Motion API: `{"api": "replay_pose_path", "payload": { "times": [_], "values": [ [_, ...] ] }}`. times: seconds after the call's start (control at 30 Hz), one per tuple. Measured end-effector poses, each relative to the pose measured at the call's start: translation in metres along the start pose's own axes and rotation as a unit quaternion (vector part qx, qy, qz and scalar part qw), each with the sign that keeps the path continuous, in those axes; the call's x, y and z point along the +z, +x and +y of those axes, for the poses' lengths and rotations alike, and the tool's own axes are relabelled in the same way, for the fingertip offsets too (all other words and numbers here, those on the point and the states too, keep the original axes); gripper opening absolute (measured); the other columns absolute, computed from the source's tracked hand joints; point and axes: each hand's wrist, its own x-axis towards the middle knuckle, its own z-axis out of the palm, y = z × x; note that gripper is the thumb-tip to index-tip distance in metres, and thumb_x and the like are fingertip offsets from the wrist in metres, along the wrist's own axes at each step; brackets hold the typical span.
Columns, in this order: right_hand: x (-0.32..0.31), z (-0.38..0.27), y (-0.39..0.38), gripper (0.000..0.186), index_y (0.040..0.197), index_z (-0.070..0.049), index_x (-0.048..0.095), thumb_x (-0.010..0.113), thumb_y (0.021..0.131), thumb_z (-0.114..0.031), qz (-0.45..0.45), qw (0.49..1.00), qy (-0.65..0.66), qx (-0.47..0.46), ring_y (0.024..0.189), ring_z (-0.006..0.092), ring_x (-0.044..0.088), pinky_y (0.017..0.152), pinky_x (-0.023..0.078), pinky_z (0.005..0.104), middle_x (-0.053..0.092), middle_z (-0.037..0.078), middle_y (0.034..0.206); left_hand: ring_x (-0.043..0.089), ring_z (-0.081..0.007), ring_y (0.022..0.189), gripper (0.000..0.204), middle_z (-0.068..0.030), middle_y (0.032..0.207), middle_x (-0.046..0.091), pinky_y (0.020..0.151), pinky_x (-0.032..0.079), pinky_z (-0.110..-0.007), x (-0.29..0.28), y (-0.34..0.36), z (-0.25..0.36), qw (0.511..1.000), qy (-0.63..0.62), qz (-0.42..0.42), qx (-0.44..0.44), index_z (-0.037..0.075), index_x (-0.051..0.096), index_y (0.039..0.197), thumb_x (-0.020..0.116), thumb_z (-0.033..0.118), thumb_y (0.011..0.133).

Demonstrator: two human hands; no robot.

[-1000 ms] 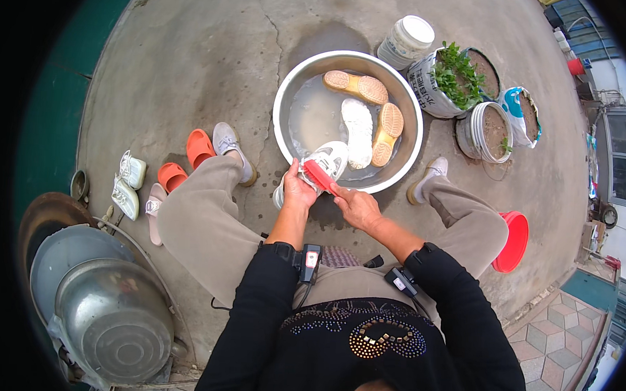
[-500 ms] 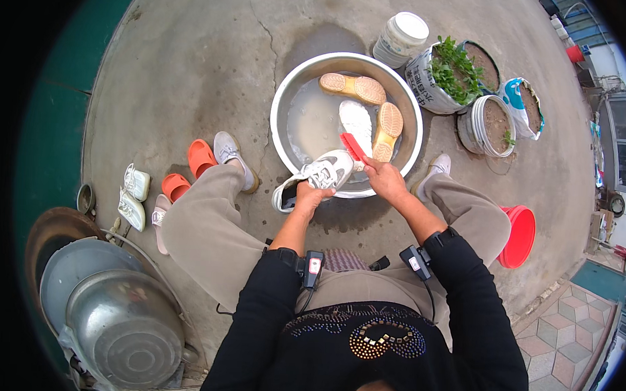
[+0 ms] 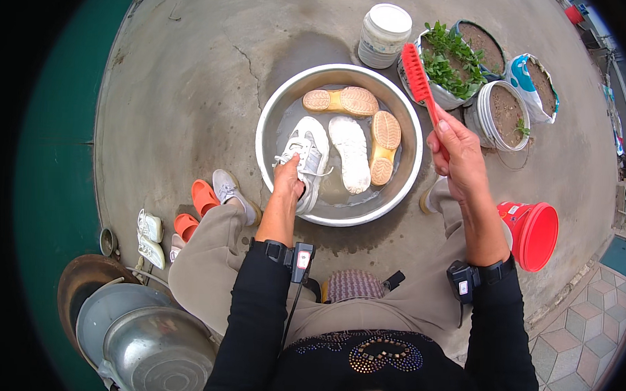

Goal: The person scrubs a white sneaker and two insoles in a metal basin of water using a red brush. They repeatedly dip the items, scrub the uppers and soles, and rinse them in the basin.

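A: Where is the grey-and-white shoe (image 3: 315,149)?

B: It is held at the left part of the basin (image 3: 410,144), gripped near its opening by the closed left hand (image 3: 288,177).

A: And the red brush (image 3: 419,78)?

B: It is raised past the basin's right rim, its handle wrapped by the right hand (image 3: 462,159); the shoe is not touched.

A: How much is done?

B: Brushing seems unfinished. In the basin, one white-soled shoe (image 3: 350,154) and two tan-soled shoes (image 3: 385,146) are left soles upward; whether these were already scrubbed cannot be told.

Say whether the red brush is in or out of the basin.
Out: the right hand holds the red brush clear of the basin.
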Motion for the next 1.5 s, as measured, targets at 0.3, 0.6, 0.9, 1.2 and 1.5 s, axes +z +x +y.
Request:
{"api": "replay_pose_path", "payload": {
  "times": [0.3,0.6,0.9,1.2,1.5],
  "values": [
    [-0.016,0.0,0.005,0.044,0.133,-0.004,0.045,0.049,0.094,-0.024,-0.026,0.999,-0.004,-0.025,0.047,0.0007,0.029,0.041,0.024,0.0153,0.047,-0.001,0.071,0.059,-0.0254,0.095,0.033,-0.0093,0.111,0.06,0.075,0.051,-0.044,0.008,0.096,-0.044,0.98,0.138,0.133,-0.055,0.007,0.053,0.117,0.06,0.02,0.088],
    [-0.022,-0.01,0.004,0.051,0.132,0.0,0.045,0.054,0.091,-0.03,0.002,1.0,-0.013,-0.001,0.054,0.0033,0.034,0.047,0.026,0.0181,0.05,0.001,0.072,0.055,-0.0166,0.095,0.04,0.0007,0.105,0.06,0.084,0.043,-0.042,-0.013,0.13,-0.075,0.982,0.127,0.076,-0.118,0.018,0.054,0.114,0.066,0.041,0.083],
    [-0.018,-0.008,0.007,0.043,0.131,0.0,0.047,0.054,0.092,-0.017,-0.027,1.0,0.007,-0.004,0.07,0.0047,0.045,0.062,0.038,0.018,0.056,0.001,0.084,0.061,-0.0279,0.094,0.031,-0.0122,0.106,0.061,0.08,0.052,-0.044,-0.024,0.126,-0.058,0.992,0.095,0.019,-0.085,0.003,0.05,0.118,0.054,0.017,0.091],
    [-0.021,-0.012,0.006,0.042,0.13,0.001,0.048,0.055,0.091,-0.013,-0.033,0.999,0.028,0.014,0.072,0.0032,0.044,0.063,0.037,0.0171,0.059,0.0,0.092,0.06,-0.0273,0.099,0.036,-0.0109,0.113,0.06,0.085,0.049,-0.043,-0.022,0.122,-0.075,0.992,-0.098,0.023,-0.073,0.004,0.049,0.122,0.053,0.024,0.093],
    [-0.023,-0.011,0.006,0.041,0.13,0.002,0.048,0.054,0.091,-0.012,-0.021,1.0,-0.002,0.008,0.098,0.0082,0.052,0.083,0.041,0.0205,0.058,0.011,0.12,0.061,-0.0208,0.082,0.033,-0.0069,0.098,0.061,0.069,0.051,-0.035,-0.012,0.108,-0.089,0.995,0.008,0.056,-0.079,0.01,0.055,0.111,0.057,0.035,0.09]
  ]
}}
